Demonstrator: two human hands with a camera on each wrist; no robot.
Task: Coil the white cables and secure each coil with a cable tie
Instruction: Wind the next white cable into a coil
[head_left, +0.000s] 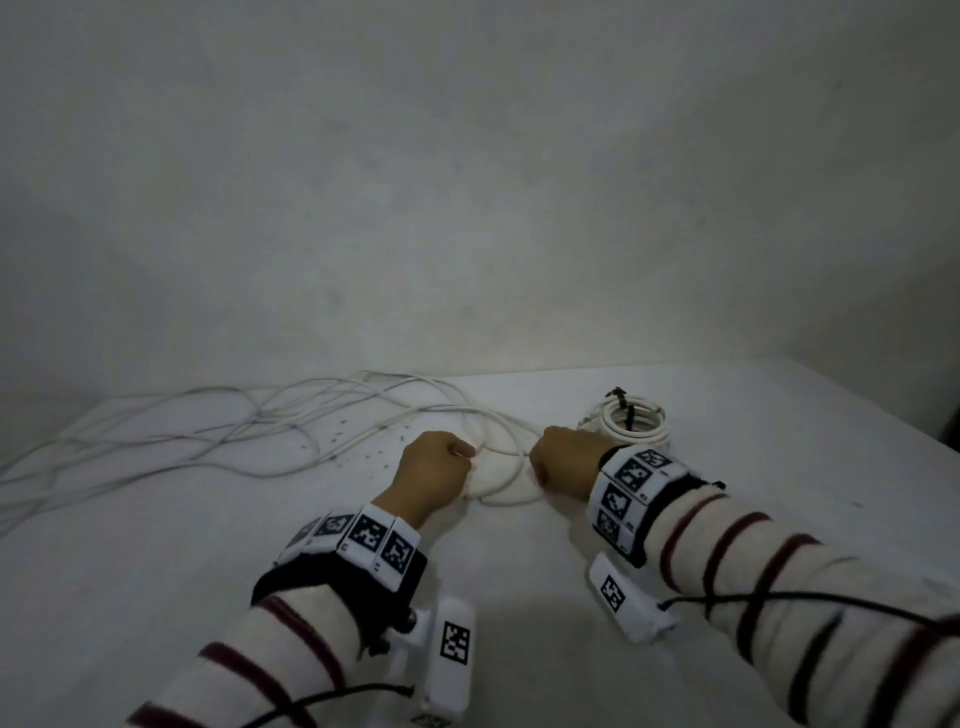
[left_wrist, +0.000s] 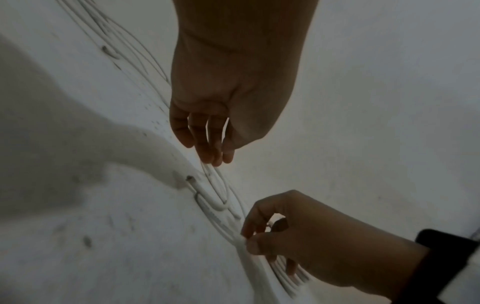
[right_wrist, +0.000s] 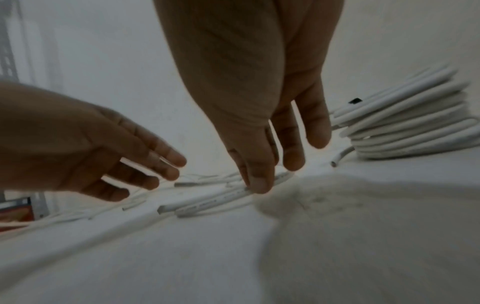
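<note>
A loose white cable (head_left: 506, 500) lies in a few rough loops on the white table (head_left: 519, 597) between my hands. My left hand (head_left: 457, 457) is at the loops' left side; in the left wrist view its straight fingers (left_wrist: 211, 158) touch the cable (left_wrist: 215, 199). My right hand (head_left: 540, 467) is at the loops' right side and pinches the cable (right_wrist: 207, 203) between thumb (right_wrist: 258, 183) and forefinger, also seen in the left wrist view as the right hand (left_wrist: 246, 240).
A finished white coil (head_left: 644, 431) bound by a black cable tie (head_left: 626, 410) stands just behind my right wrist. More loose cable (head_left: 208, 441) sprawls over the table's left half to its edge. Small dark specks (head_left: 363, 457) dot the surface. A wall rises behind.
</note>
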